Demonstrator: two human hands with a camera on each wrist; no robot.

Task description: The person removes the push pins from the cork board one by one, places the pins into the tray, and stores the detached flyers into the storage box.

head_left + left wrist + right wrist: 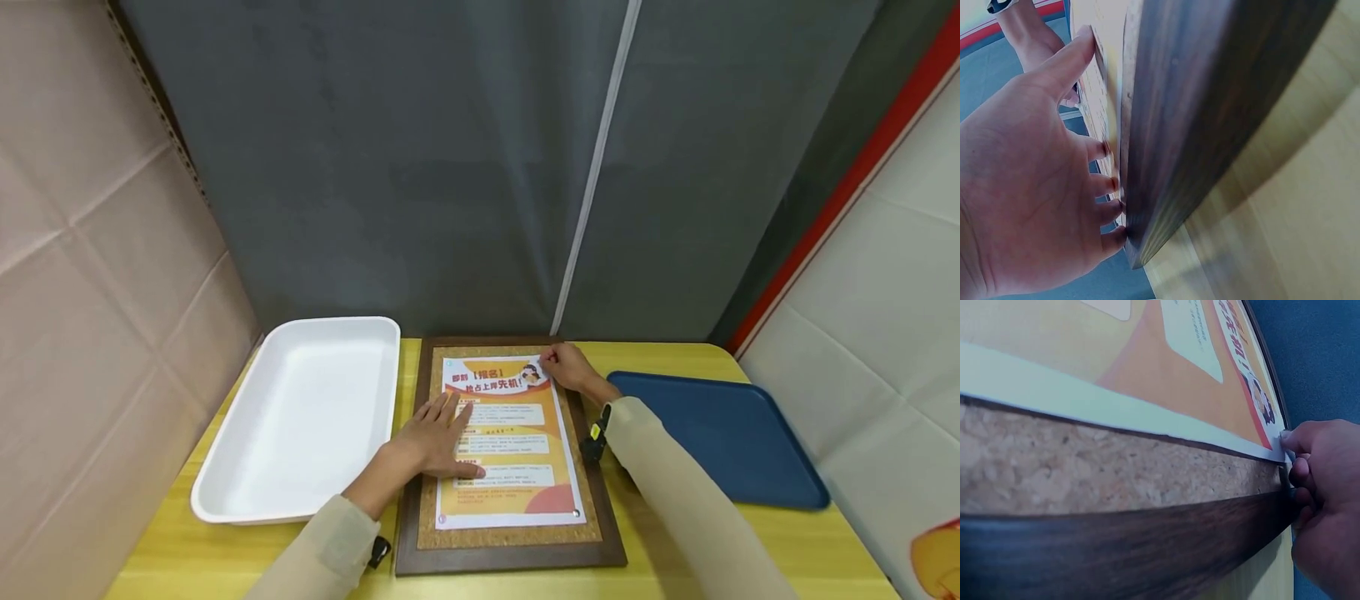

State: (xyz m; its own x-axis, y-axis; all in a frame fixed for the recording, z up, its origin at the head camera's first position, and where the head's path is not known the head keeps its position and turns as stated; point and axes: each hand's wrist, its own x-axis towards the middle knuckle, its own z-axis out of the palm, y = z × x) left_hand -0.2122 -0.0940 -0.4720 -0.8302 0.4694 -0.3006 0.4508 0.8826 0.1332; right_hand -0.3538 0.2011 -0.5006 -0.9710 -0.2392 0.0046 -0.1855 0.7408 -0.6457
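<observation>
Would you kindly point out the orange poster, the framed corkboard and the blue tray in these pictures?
Orange poster (517, 459), head view: near the middle of its printed face.
Framed corkboard (512, 559), head view: the near rail of its brown frame.
Blue tray (727, 440), head view: its bare floor.

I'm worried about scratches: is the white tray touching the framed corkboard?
Apart: the head view shows yellow table between the white tray and corkboard.
</observation>
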